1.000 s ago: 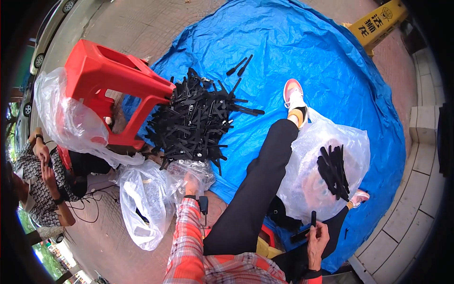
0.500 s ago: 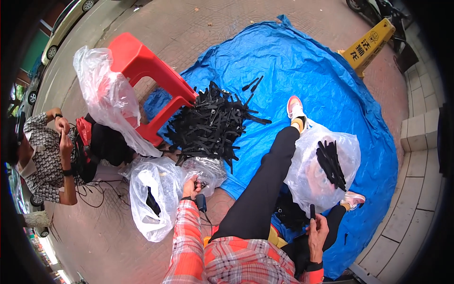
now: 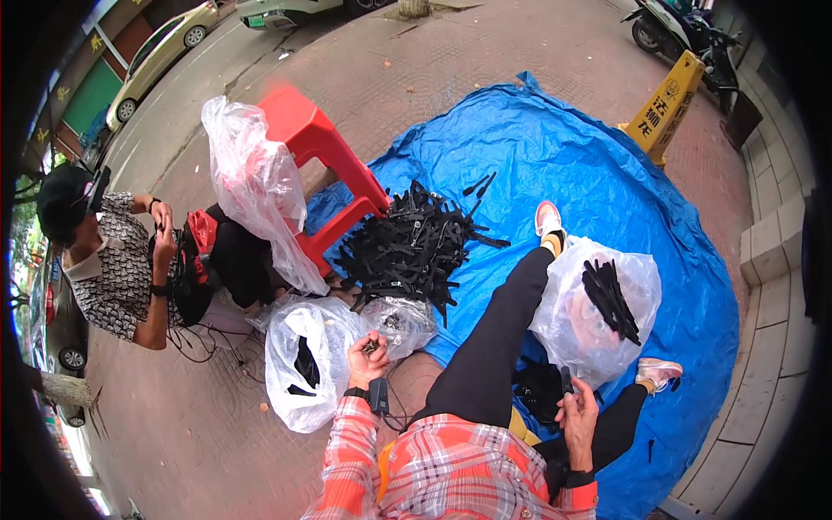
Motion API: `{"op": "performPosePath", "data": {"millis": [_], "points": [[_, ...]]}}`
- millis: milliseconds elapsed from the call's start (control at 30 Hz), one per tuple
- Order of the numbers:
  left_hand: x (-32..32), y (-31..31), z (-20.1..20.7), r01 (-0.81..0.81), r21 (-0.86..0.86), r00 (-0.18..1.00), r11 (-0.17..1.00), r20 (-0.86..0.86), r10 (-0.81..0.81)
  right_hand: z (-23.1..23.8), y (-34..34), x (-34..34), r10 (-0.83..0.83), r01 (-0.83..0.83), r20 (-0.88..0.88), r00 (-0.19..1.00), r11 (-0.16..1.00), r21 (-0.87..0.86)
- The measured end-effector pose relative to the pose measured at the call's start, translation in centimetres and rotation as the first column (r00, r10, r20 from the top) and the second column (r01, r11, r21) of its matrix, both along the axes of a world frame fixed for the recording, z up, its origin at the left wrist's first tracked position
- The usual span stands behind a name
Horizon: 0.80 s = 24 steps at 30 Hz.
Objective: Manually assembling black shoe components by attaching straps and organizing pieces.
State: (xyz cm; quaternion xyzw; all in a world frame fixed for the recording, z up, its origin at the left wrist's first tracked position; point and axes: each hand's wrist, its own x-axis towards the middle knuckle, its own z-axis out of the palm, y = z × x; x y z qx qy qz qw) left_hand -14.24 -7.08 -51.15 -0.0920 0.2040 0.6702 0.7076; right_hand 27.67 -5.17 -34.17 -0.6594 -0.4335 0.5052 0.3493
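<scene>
My left hand (image 3: 360,366) is curled around several small metal pieces (image 3: 371,347) whose exact kind I cannot make out. It is beside a clear plastic bag (image 3: 422,322) with small shiny parts inside. Between the fingers of my right hand (image 3: 577,426) a short black strap (image 3: 566,379) points upward. Just beyond it, a translucent plastic bag (image 3: 559,290) lies by my leg with a bundle of black straps (image 3: 611,302) on top. More black straps (image 3: 536,390) lie under its near edge. A large heap of black straps (image 3: 407,247) covers the left part of the blue tarp (image 3: 555,139).
A red plastic stool (image 3: 322,130), draped with a clear bag (image 3: 256,173), stands left of the heap. An open white bag (image 3: 282,394) holds black pieces. Another person (image 3: 121,269) sits at the left, hands together. A yellow floor sign (image 3: 666,108) stands beyond the tarp.
My view has shifted, so the scene sits lower and further right. My left hand has drawn back from the clear bag and turned up, showing the metal pieces. The right hand still holds the strap.
</scene>
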Motion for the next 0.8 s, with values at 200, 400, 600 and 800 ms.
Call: {"op": "performPosePath", "data": {"millis": [200,400,600,800], "points": [[7.5,5.6,9.1,0.202,0.265,0.967,0.943,0.102,-0.236,0.3,-1.1,0.0,-0.004,0.003,-0.15,0.989,1.0,-0.008],[15.5,7.8,16.4,0.62,0.193,0.78,0.76,-0.053,-0.623,3.2,-0.4,-1.7,0.077,-0.116,-0.364,0.928,0.99,-0.086],[20.2,7.0,18.5,0.731,0.038,0.663,0.681,-0.273,-0.697,4.0,0.0,-2.1,0.14,-0.192,-0.489,0.861,0.98,-0.059],[20.9,6.5,18.4,0.791,-0.021,0.579,0.612,-0.298,-0.759,4.6,-0.4,-1.6,0.093,-0.197,-0.595,0.798,0.974,-0.112]]}}
